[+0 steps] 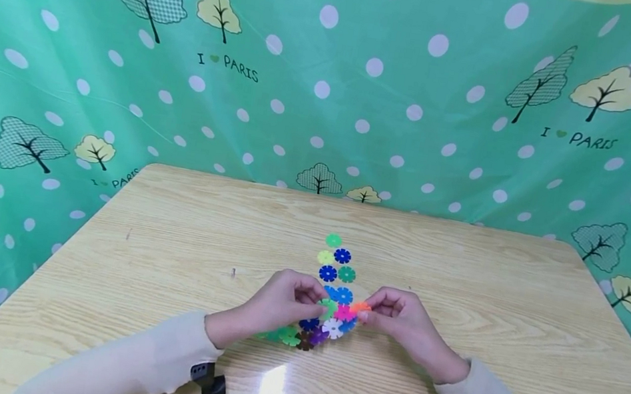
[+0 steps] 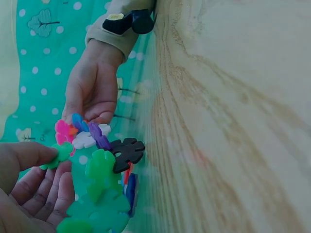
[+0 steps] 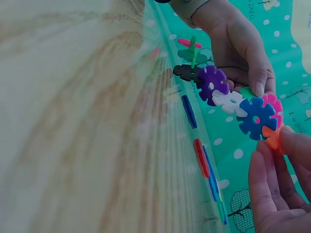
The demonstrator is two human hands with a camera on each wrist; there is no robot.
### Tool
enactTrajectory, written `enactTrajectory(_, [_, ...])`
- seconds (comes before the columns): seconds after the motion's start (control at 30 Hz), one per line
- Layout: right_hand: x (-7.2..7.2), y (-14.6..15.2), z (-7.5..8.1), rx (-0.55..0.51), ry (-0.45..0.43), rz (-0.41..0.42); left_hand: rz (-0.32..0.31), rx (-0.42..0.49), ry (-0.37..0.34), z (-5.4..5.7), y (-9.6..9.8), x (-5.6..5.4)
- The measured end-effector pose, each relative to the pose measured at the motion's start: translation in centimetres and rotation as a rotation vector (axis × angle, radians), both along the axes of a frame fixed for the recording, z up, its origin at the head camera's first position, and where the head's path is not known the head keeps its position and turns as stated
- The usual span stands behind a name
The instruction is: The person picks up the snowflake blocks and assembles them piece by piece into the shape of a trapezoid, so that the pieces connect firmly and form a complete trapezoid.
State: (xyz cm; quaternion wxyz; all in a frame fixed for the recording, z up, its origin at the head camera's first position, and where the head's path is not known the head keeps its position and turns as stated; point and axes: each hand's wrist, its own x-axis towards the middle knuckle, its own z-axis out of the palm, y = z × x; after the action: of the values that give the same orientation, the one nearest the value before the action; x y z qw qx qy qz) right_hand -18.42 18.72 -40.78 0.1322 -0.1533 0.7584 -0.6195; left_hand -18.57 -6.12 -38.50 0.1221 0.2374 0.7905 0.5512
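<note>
My left hand [image 1: 292, 298] pinches a light green notched plastic disc [image 2: 59, 154] between thumb and fingers. On the other side, my right hand [image 1: 404, 317] pinches an orange disc [image 3: 273, 137] by its edge. Between the hands runs a chain of interlocked flower-shaped discs: a pink disc [image 1: 344, 312], a blue disc [image 3: 257, 119], a white disc [image 1: 333, 328], a purple disc [image 3: 212, 85] and a dark brown disc [image 2: 128, 155]. Its far end, with green discs [image 2: 101, 170], hangs out past my left hand. The orange disc meets the blue and pink ones.
Several loose discs lie on the wooden table [image 1: 518, 306] beyond the hands, among them a yellow disc [image 1: 325, 257], a teal disc [image 1: 346, 274] and a dark blue disc [image 1: 342, 255]. A green dotted cloth [image 1: 361, 129] hangs behind the table.
</note>
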Motion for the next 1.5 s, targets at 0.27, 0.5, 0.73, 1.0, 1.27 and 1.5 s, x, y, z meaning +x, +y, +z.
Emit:
enactTrajectory(0.27, [0.0,-0.3,0.1,0.001,-0.002,0.05,0.03,0.015,-0.032,-0.7,0.3,-0.3])
enactTrajectory(0.5, [0.1,-0.8,0.5,0.068,-0.053,0.054,0.053,0.012,-0.076,-0.9,0.5,-0.2])
enactTrajectory(0.73, [0.2,-1.3,0.9,0.149,-0.078,0.052,0.058,0.014,-0.077,-0.9,0.7,-0.1])
enactTrajectory(1.0, [0.2,-1.3,1.0,0.186,-0.087,0.055,0.05,0.017,-0.095,-0.9,0.7,-0.2])
enactTrajectory(1.27, [0.1,-1.2,0.9,0.163,-0.102,0.12,0.04,-0.017,-0.093,-0.6,0.9,-0.4])
enactTrajectory(1.5, [0.0,-1.1,0.9,0.147,-0.101,0.117,0.035,-0.007,-0.116,-0.4,1.1,-0.5])
